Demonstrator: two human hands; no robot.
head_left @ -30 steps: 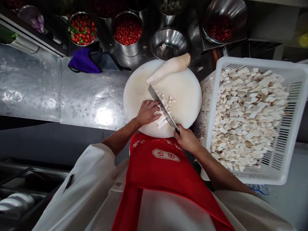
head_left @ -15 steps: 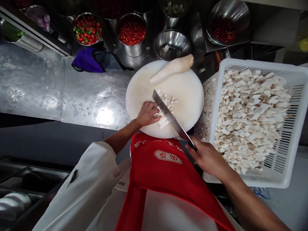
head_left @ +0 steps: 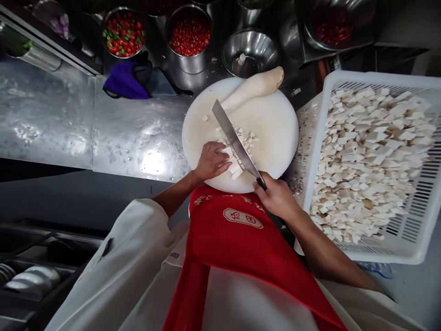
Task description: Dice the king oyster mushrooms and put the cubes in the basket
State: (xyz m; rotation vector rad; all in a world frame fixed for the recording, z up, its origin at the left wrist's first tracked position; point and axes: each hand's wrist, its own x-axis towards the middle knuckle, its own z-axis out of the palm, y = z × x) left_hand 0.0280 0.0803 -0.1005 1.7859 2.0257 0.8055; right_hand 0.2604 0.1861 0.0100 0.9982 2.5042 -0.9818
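Observation:
My right hand [head_left: 274, 195] is wrapped round the black handle of a kitchen knife [head_left: 234, 138]. Its long blade slants across the round white cutting board [head_left: 279, 151], pointing away from me. Left of the blade, my left hand [head_left: 212, 161] has its fingers bent over pale mushroom strips [head_left: 235, 168], holding them against the board; the fingers partly hide them. Small diced mushroom pieces [head_left: 248, 139] lie just right of the blade. A whole king oyster mushroom [head_left: 257, 87] rests at the board's far edge, the blade tip overlapping its narrow end in view.
To the right stands a white plastic basket [head_left: 317, 151] heaped with mushroom chunks [head_left: 372, 161]. Behind the board are a steel bowl [head_left: 253, 48] and pots of chopped red chillies [head_left: 190, 37] and mixed red-green peppers [head_left: 124, 34]. A purple-and-black cloth item [head_left: 129, 82] lies on the steel counter [head_left: 138, 133].
My right hand and the knife have moved forward and left, the blade tip now farther over the board. A small cube now shows on the board's left. My left hand stays on the strips.

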